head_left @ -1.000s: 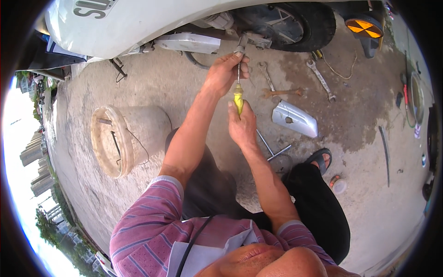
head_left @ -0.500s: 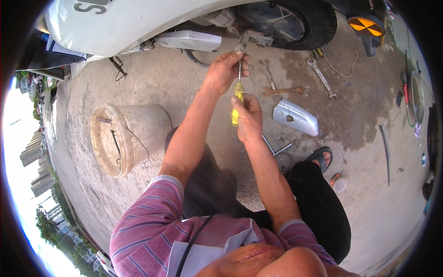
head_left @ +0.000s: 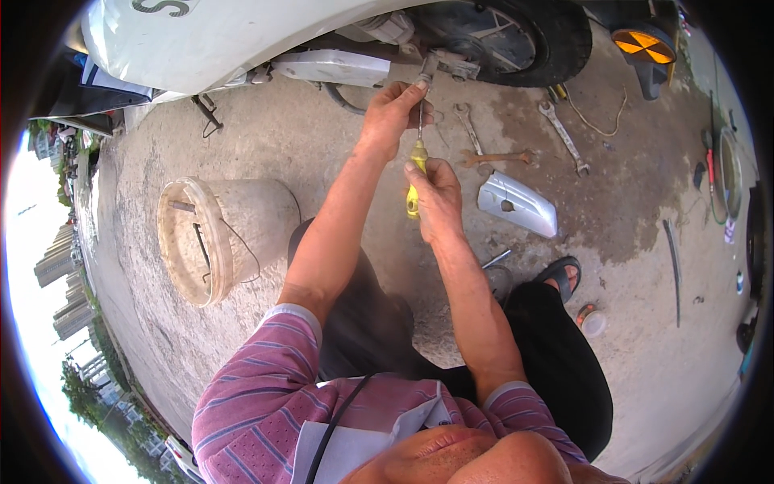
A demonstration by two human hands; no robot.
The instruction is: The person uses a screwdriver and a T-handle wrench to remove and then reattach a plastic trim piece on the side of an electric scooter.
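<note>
My right hand [head_left: 438, 198] is wrapped round the yellow handle of a screwdriver [head_left: 418, 155], whose shaft points up and away from me. My left hand [head_left: 393, 115] is closed at the shaft's far end, thumb and fingers pinching a small metal fitting [head_left: 428, 66] beside the motorbike's rear wheel [head_left: 556, 48]. The screwdriver's tip is hidden by the left fingers, so I cannot tell exactly where it sits. White body panels of the motorbike [head_left: 201, 44] spread above and to the left of my hands.
Open-ended wrenches [head_left: 564, 137] and a rusty wrench [head_left: 496, 157] lie right of my hands, near a silver-white cover [head_left: 518, 204]. A dirty white bucket [head_left: 258, 234] is on the left. A metal bar tool [head_left: 497, 258] and small tub [head_left: 593, 323] lie near my sandalled foot [head_left: 562, 278].
My right hand has turned slightly on the screwdriver handle and shifted a little right, covering more of it. My left hand keeps its pinch, with only a slight shift.
</note>
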